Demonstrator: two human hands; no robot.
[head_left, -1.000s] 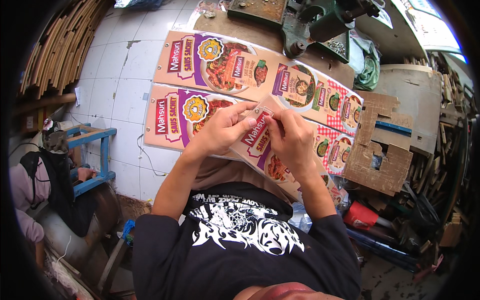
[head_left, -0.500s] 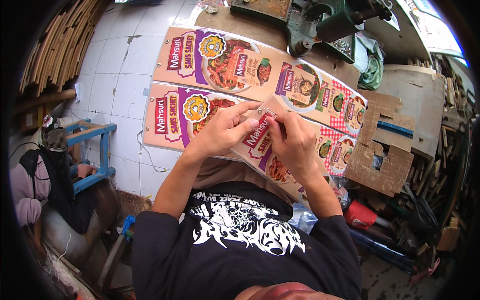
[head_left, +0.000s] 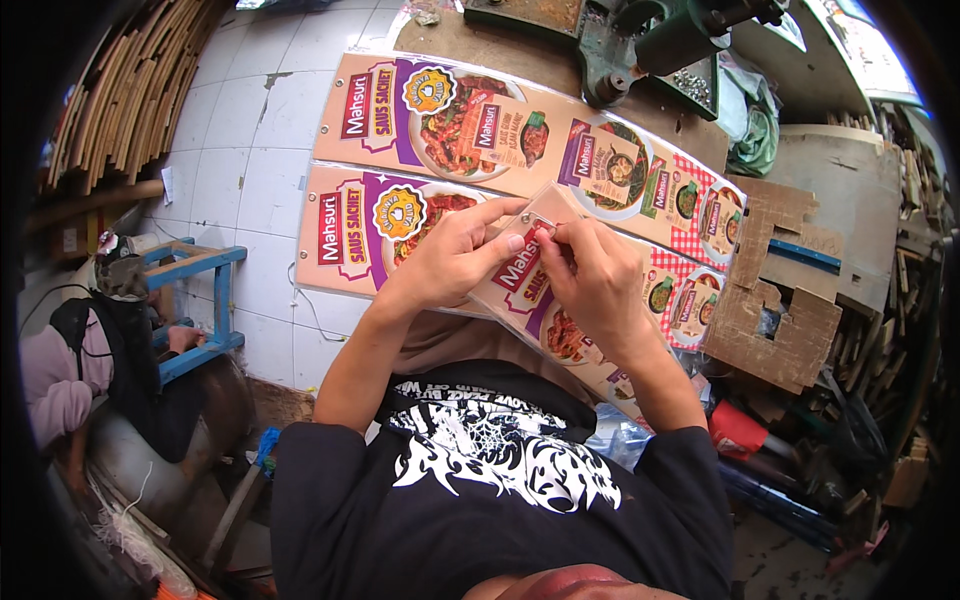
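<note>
A long printed display strip (head_left: 548, 325) in clear plastic, with food pictures on it, slants toward me between my hands. My left hand (head_left: 448, 262) grips its upper end, thumb on the front and fingers behind. Close by, the closed fingers of my right hand (head_left: 603, 282) are at the strip's top corner, by the eyelet. Something thin and light, like wire or cord, shows at that eyelet; the fingertips hide most of it. Two similar strips, a far one (head_left: 388, 155) and a nearer one (head_left: 345, 272), lie flat beyond my hands, each with an eyelet at its left end.
A green metal press (head_left: 680, 48) stands on the worn bench at the back, beside a tray of small metal parts (head_left: 690, 85). Torn cardboard (head_left: 780, 345) lies to the right. At left are a blue stool (head_left: 195, 265), stacked wooden slats (head_left: 130, 95) and another person's sleeve (head_left: 65, 365).
The whole view has shifted slightly. My right fingers have shifted a little at the strip's eyelet end, while my left hand keeps its grip.
</note>
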